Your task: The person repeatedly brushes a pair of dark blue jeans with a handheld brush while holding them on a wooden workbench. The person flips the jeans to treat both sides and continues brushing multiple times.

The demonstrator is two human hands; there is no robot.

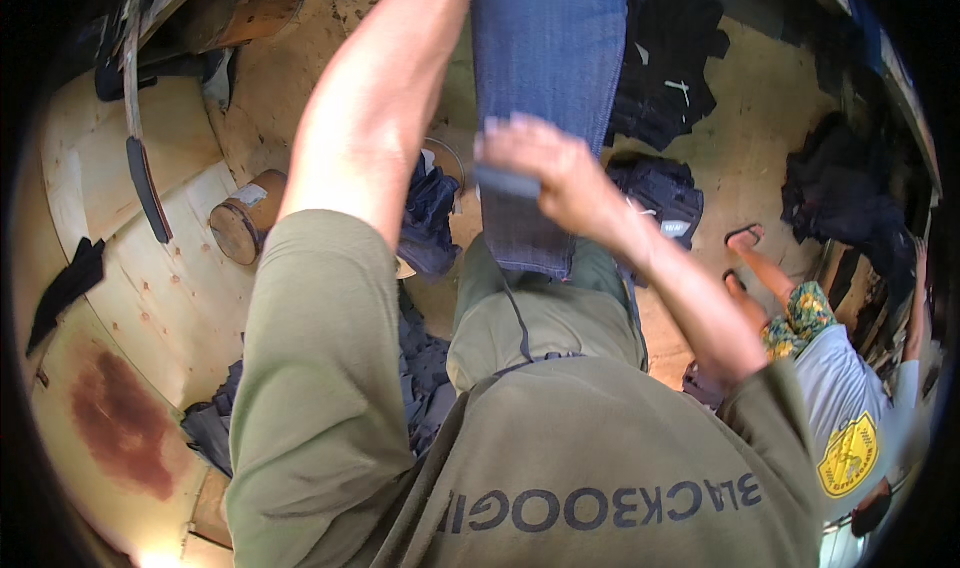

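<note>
Denim (548, 48) runs out of view — left grip too, state unclear — right grip (572, 176) clasping a blurred block (507, 181).

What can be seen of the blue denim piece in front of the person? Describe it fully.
The blue denim piece looks like a trouser leg: cloth, brighter blue above, darker toward the hem, with a seam along its right side. It runs, fairly flat, from the picture's top edge down to about the middle. The blurred right hand holds a dark block over it; whether they touch is unclear.
</note>
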